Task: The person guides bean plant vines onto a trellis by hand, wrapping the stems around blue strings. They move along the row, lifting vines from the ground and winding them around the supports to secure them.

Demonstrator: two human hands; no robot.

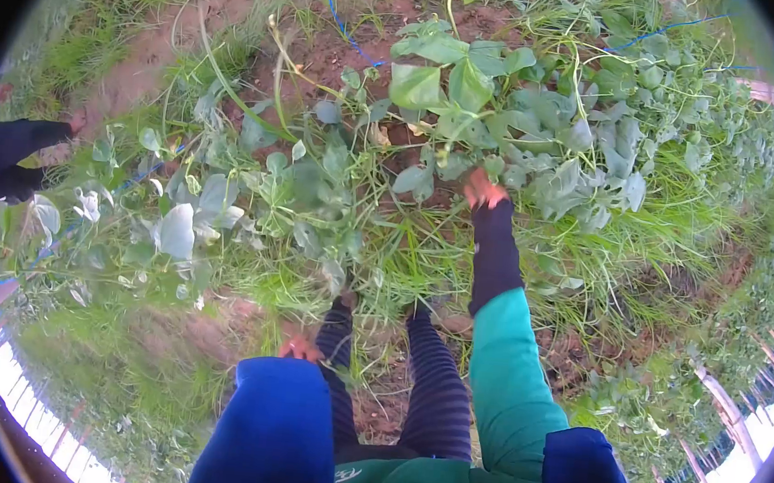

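Note:
My right hand (484,189) reaches forward into the broad-leaved bean-like plants (470,83), just below a cluster of green leaves. Its fingers look bent together at the stems; whatever lies between them is hidden. Down beside my left knee hangs my left hand (301,346), its fingers somewhat apart and nothing visible in them. Grass (423,245) grows thickly among the plants between my hands and at my feet.
Blue string (340,18) runs through the plants. Another person's dark-clothed legs (22,150) show at the far left. Stick fencing (729,414) lines the lower right edge. Reddish bare soil (371,1) shows at the top.

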